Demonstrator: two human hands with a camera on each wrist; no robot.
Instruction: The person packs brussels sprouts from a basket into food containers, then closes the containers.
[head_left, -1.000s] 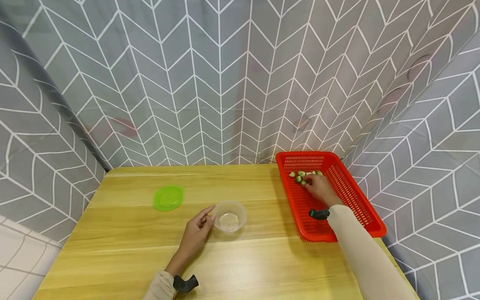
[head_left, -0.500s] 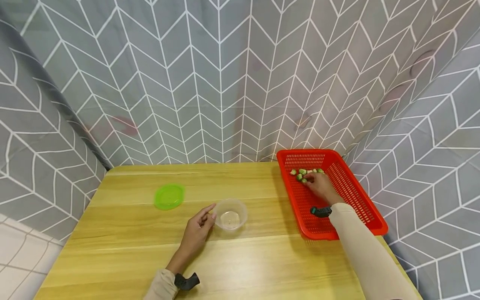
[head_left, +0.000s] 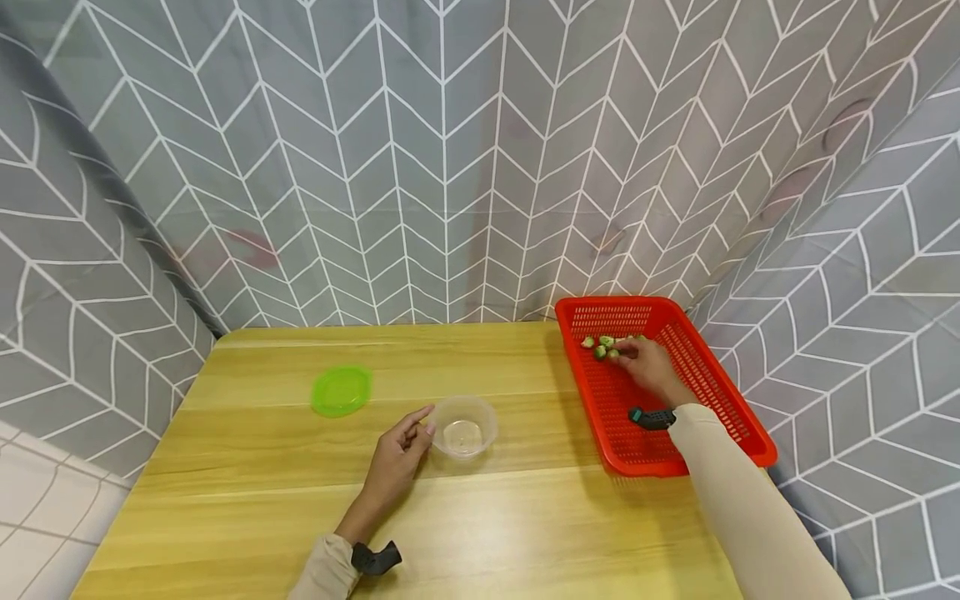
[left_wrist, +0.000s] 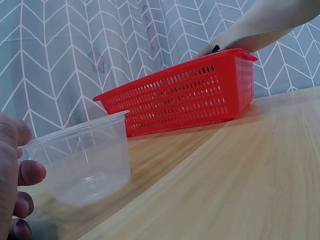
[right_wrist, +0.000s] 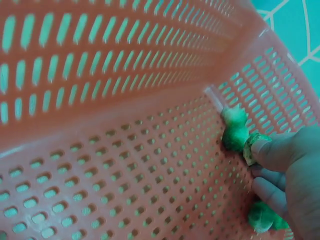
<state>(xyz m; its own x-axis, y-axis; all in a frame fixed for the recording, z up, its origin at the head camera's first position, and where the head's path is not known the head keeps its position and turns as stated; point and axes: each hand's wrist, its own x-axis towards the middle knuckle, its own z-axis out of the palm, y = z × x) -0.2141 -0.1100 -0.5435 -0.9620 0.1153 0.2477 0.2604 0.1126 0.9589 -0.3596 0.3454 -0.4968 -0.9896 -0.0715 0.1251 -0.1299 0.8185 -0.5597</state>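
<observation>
At far left, white floor tiles (head_left: pixel 45 508) show below a grey curtain (head_left: pixel 360 167) with white chevron lines, which runs behind the wooden tabletop (head_left: pixel 247 467). A bright green lid (head_left: pixel 342 391) lies flat at the left, towards the back.

Next, a beige left sleeve (head_left: pixel 326 571) and a black wrist strap (head_left: pixel 377 558). The left forearm enters from the bottom edge and slants up to the right, low over the wood. Left hand (head_left: pixel 397 454): fingers loosely bent, index nearly straight, fingertips against the near-left side of a transparent plastic bowl (head_left: pixel 463 429), which sits upright mid-table.

Right: a red basket (head_left: pixel 708 375) with slotted walls and a perforated floor, at the right of the tabletop. Brussels sprouts (right_wrist: pixel 235 134) are clustered in its far-left part. Right hand (head_left: pixel 651 368) reaches down among them; thumb and fingers narrow, pinching one sprout (right_wrist: pixel 256 144), with others just beside it. Whether that sprout touches the basket floor cannot be told.

The right arm comes in from the lower right, crosses the near rim and points up-left. Dark strap (head_left: pixel 651 418) with a teal end at the wrist; its fine markings are too small to read. Beige right sleeve (head_left: pixel 750 500) behind it.
</observation>
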